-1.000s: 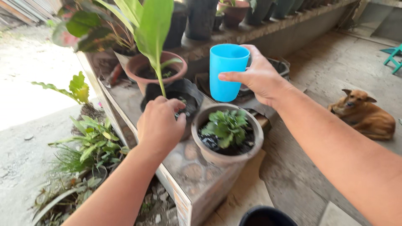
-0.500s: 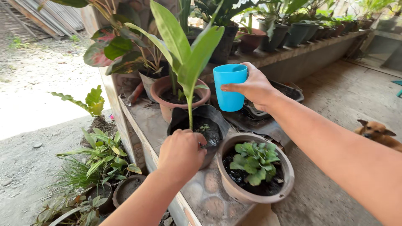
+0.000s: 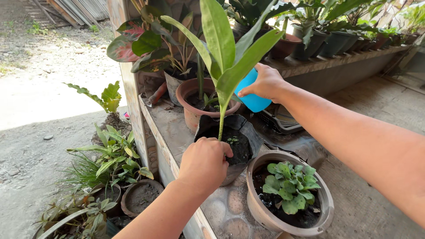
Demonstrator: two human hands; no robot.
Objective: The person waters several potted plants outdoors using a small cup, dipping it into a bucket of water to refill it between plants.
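My left hand grips the near rim of a black plastic grow bag full of dark soil, from which a tall plant with long green leaves rises. My right hand holds a blue plastic cup tilted toward a terracotta pot just behind the bag. The leaves hide part of the cup. To the right of the bag sits a grey-brown pot with a small leafy green plant.
The pots stand on a stone-patterned ledge. A red-and-green leafed plant stands behind. More potted plants line a shelf at the back right. A black tray lies under my right arm. Plants and pots sit on the ground at left.
My right hand has tipped the blue cup from upright to slanted, moving it behind the leaves. My left hand stays on the black bag's rim. The view has shifted, and the dog has left it.
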